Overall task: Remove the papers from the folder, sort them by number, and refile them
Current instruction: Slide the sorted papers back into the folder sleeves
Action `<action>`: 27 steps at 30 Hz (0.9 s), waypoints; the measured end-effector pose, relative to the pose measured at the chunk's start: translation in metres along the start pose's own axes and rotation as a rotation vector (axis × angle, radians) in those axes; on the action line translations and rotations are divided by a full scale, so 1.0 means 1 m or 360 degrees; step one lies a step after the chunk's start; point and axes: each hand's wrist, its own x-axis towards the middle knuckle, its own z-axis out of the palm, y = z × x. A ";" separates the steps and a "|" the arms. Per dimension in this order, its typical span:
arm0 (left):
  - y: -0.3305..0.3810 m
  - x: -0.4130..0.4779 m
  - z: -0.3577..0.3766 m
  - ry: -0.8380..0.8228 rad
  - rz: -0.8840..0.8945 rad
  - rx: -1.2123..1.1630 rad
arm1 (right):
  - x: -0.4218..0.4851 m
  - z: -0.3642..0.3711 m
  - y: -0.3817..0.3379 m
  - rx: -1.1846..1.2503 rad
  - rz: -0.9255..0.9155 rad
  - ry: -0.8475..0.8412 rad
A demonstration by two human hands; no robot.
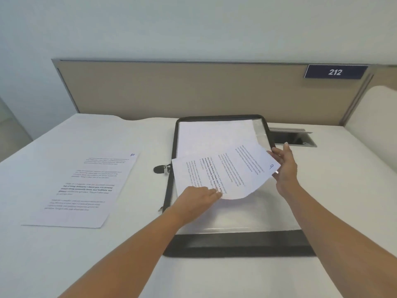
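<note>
Lifting this sheet [225, 171] out of the folder [236, 244] goes best if you raise it flat and free before swinging it left. It hangs above the open folder, turned sideways and sagging in a curve along its near edge. Your left hand [199, 195] holds that near edge with the fingers on top. Your right hand [284, 166] is open, its fingers fairly straight against the far right corner, propping it rather than gripping it. Take the sag out by drawing the two hands gently apart, so the sheet neither creases nor drags on the stack [214, 136] under it. Read the handwritten number by your right hand before you choose a spot. The page [86, 190] lying flat on the desk [214, 276] to the left is marked 10, so I judge that sorting has barely begun.

Your left thumb is hidden under the sheet, so the pinch there is my guess. The mark on the lifted sheet looks like a 9, but sideways and small it is not certain. How many sheets are left in the folder cannot be told, as only the top one shows. The printed text is too blurred to read.
</note>
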 end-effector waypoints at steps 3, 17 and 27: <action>0.020 0.012 0.012 -0.0008 0.0025 -0.0075 | 0.003 -0.028 -0.002 -0.0378 -0.0253 0.0166; 0.089 0.080 0.021 -0.0230 -0.0436 -0.0590 | 0.006 -0.071 0.031 -0.2291 -0.1355 -0.0771; 0.092 0.098 0.028 0.0179 -0.1267 -0.1070 | 0.032 -0.138 0.027 -0.2485 -0.0779 -0.0711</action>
